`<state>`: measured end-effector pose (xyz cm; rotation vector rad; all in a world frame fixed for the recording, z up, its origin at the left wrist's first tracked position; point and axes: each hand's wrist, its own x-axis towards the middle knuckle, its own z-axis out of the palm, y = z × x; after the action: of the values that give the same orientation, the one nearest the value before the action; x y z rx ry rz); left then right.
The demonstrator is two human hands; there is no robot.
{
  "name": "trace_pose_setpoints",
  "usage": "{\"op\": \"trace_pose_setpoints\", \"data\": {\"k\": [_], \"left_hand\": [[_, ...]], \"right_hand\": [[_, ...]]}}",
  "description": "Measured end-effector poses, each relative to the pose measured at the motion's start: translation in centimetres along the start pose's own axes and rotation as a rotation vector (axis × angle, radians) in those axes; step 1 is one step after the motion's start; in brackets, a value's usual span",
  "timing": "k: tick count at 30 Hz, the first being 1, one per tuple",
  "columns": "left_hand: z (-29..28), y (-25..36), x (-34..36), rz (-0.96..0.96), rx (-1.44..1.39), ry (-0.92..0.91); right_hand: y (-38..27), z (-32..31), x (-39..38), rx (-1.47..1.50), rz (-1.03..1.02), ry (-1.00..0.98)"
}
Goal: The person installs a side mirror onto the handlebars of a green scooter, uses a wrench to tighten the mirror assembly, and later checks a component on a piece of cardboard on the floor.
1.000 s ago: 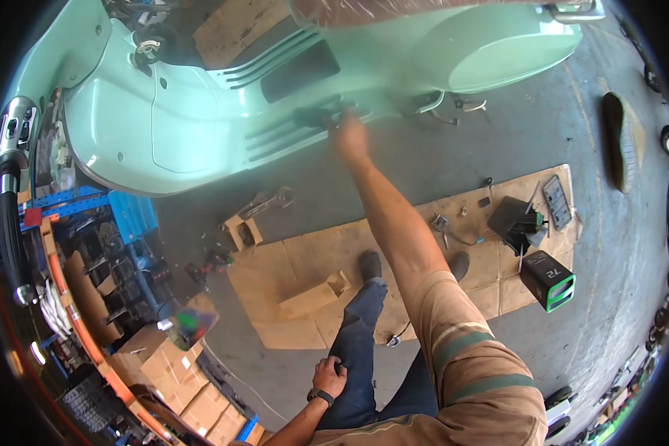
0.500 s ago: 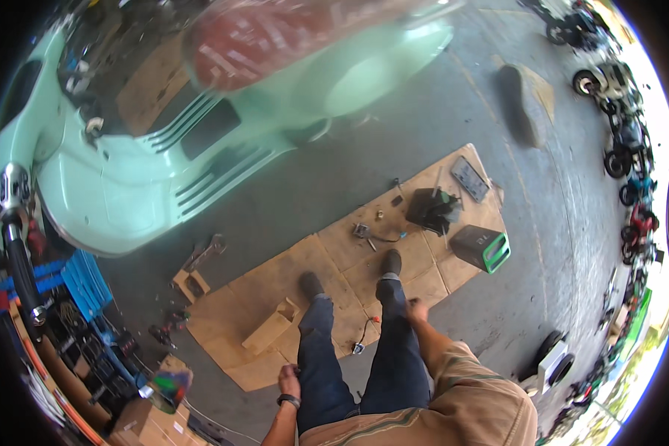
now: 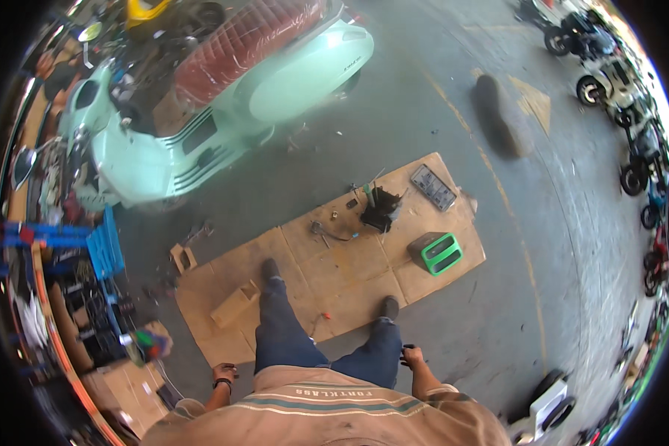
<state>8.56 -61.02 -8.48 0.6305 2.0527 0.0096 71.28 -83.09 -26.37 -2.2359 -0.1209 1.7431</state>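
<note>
My left hand (image 3: 224, 372), with a dark band on its wrist, hangs low beside my left leg. Its fingers are loosely bent and apart, and I see nothing in them. Beyond my right leg, my right hand (image 3: 412, 356) hangs at my side, fingers parted and holding nothing visible. My feet straddle part of a flattened cardboard sheet (image 3: 342, 271). On it lie an open cardboard box (image 3: 236, 303), a black part (image 3: 381, 210), a small device with a cable (image 3: 319, 229), a grey tray (image 3: 433, 187) and a dark bin with a green rim (image 3: 443, 253).
A mint-green scooter (image 3: 305, 82) with a red, plastic-wrapped seat stands beyond the cardboard. Blue metal racking (image 3: 105, 249) and boxes (image 3: 126, 394) line the left. A loose scooter seat (image 3: 500, 115) rests on the floor; parked motorcycles (image 3: 609, 89) line the right.
I have stepped back, so the scooter and cardboard sit farther off. My right foot has moved back to the sheet's near edge. Both arms have swung down beside my legs.
</note>
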Motion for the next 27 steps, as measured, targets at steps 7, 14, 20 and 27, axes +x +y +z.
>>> {"op": "trace_pose_setpoints", "data": {"k": [7, 14, 20, 27], "left_hand": [[14.5, -6.9, -13.4, 0.202, 0.689, 0.077], [19.0, -5.6, -28.2, 0.146, 0.329, 0.106], [22.7, -7.8, -34.0, 0.350, -0.465, 0.233], [34.1, -32.7, -38.0, 0.283, -0.483, 0.291]], "right_hand": [[-1.2, -21.9, -6.7, 0.534, 0.025, 0.260], [10.9, -31.6, -12.0, 0.274, 0.088, 0.218], [10.9, -31.3, -10.0, 0.543, -0.002, -0.281], [3.1, -33.9, -17.5, -0.486, -0.629, -0.256]]}}
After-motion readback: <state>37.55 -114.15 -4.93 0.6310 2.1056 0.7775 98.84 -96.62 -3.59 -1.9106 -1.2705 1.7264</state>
